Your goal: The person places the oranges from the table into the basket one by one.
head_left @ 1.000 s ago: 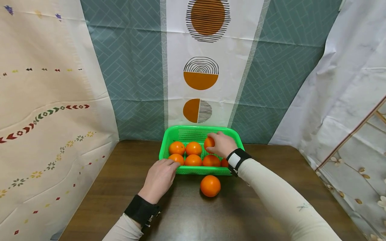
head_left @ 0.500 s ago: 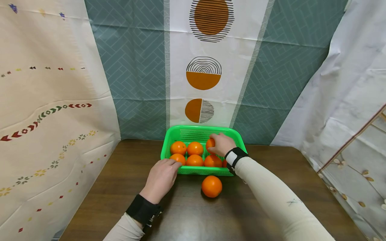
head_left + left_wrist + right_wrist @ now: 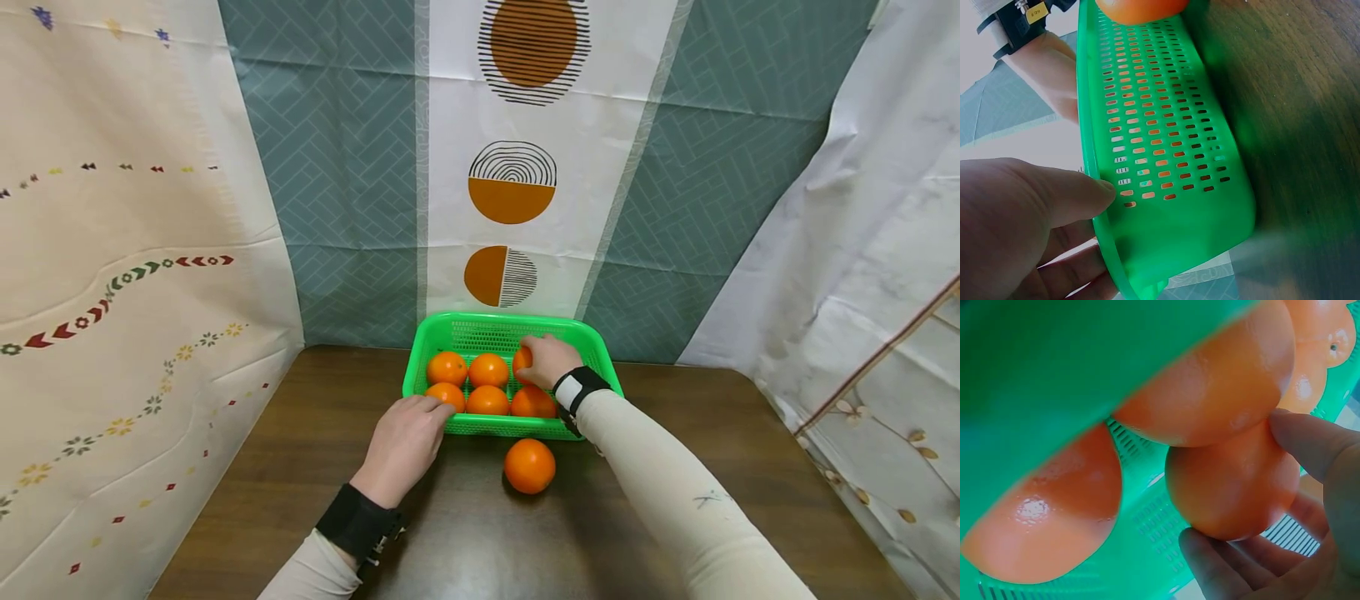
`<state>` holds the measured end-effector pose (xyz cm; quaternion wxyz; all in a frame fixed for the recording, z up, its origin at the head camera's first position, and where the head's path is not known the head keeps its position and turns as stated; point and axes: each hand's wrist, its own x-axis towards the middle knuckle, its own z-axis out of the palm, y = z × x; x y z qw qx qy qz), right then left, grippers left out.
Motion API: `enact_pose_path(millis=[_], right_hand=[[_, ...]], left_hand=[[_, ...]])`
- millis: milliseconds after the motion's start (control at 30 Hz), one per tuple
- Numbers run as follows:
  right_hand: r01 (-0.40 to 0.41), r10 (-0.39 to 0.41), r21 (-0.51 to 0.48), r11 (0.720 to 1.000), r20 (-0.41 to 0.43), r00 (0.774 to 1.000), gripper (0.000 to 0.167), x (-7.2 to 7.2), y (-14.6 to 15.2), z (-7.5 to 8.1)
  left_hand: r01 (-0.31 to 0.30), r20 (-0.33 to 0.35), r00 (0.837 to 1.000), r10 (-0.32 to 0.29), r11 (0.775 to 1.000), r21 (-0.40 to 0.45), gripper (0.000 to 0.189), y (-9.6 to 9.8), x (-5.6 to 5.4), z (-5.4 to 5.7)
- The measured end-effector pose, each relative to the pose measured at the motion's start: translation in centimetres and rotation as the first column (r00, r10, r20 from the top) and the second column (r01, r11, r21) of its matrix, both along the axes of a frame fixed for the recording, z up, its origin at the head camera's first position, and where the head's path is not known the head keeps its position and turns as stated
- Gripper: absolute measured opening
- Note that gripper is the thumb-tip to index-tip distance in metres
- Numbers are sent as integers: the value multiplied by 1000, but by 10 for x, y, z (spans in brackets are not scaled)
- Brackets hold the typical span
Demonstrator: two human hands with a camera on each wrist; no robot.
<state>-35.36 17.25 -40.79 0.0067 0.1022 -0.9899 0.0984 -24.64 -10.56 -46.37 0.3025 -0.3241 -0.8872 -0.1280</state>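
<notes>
A green perforated plastic basket (image 3: 495, 426) stands at the back of the table, with several oranges in two rows inside. My left hand (image 3: 405, 442) is at its front left corner. There the left thumb (image 3: 1088, 195) presses on the rim from outside while the fingers sit behind it, pinching the rim. Inside the basket my right hand (image 3: 553, 360) grips an orange (image 3: 1232, 484) in the back row, thumb on one side and fingers on the other. Another orange (image 3: 1054, 509) lies in the front right part, hidden by my right wrist in the head view.
One loose orange (image 3: 529, 466) rests on the brown wooden table (image 3: 480, 542), just in front of the basket. A patterned cloth (image 3: 360, 208) hangs right behind the basket, and a pale cloth (image 3: 150, 333) borders the table's left side.
The head view has turned slightly left. My right wrist has shifted a little left over the basket, covering the front right orange. Both hands keep their grips.
</notes>
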Motion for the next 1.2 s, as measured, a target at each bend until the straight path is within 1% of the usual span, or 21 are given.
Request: enact_pose_path(millis=[200, 367, 633, 767, 1000, 1200], right_hand=[[0, 0, -8, 1000, 32, 999, 59, -2, 0, -3], [-2, 3, -14, 1000, 44, 999, 60, -1, -2, -4], [-22, 22, -2, 1000, 43, 999, 43, 0, -1, -6], [-22, 22, -2, 1000, 46, 999, 43, 0, 0, -8], [-19, 19, 18, 1000, 31, 999, 39, 3, 0, -5], [-29, 28, 19, 999, 33, 999, 42, 4, 0, -5]], left_hand=[[4, -1, 1000, -4, 1000, -5, 19, 0, 0, 1], [4, -11, 1000, -4, 1000, 1, 18, 0, 0, 0], [2, 21, 1000, -2, 1000, -5, 15, 0, 0, 2], [1, 25, 1000, 0, 1000, -5, 15, 0, 1, 2], [3, 10, 1000, -3, 1000, 1, 16, 0, 2, 1], [4, 4, 1000, -4, 1000, 8, 16, 0, 1, 1]])
